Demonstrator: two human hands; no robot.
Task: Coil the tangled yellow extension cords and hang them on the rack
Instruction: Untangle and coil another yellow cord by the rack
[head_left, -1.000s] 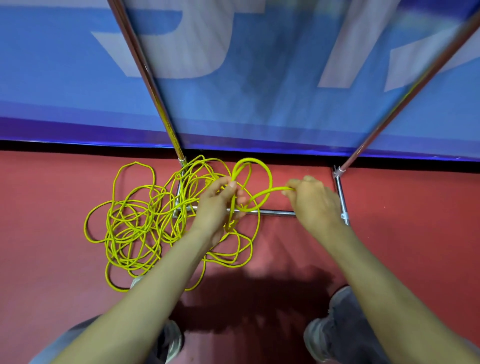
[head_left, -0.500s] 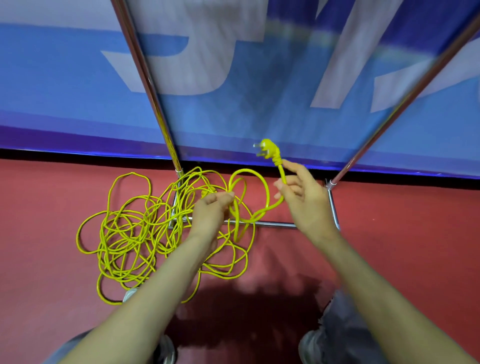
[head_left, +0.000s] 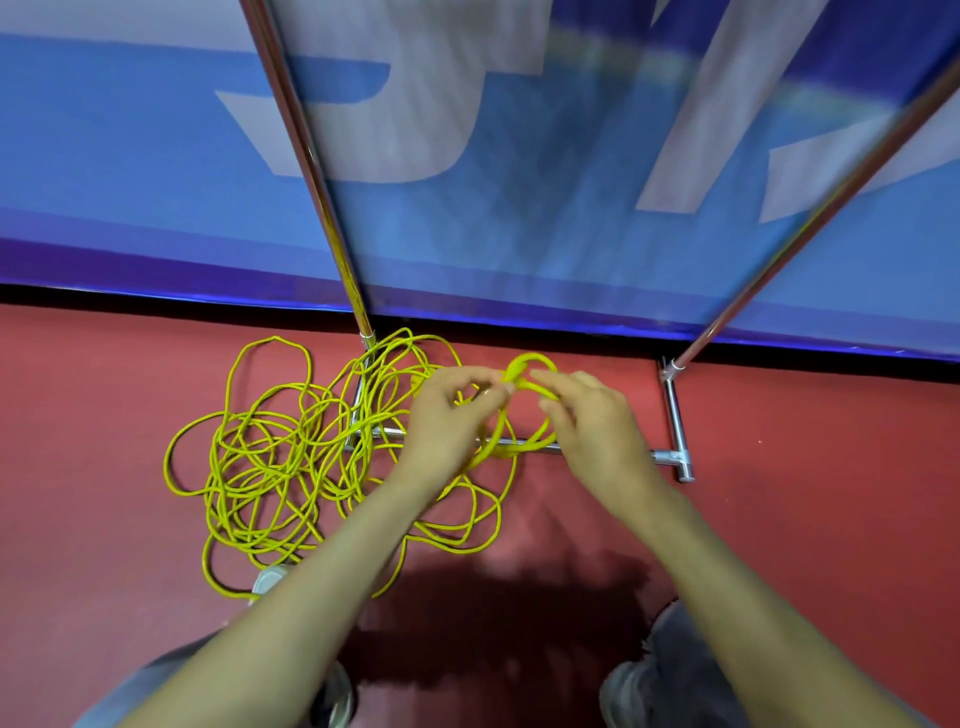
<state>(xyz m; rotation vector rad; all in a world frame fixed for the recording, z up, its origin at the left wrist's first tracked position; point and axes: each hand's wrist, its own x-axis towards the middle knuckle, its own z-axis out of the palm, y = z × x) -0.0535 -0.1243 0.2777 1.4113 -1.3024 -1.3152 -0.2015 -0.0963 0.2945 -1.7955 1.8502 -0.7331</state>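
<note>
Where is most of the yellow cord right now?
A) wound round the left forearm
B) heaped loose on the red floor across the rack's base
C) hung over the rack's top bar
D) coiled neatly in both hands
B: the tangled yellow cord lies sprawled on the red floor over the rack base, while the left hand and right hand pinch only one small loop.

Red floor (head_left: 805, 519) meets a blue banner wall (head_left: 130, 182).

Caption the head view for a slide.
Left hand and right hand pinch a loop of yellow extension cord over the rack base; the tangle lies on the red floor.
</note>
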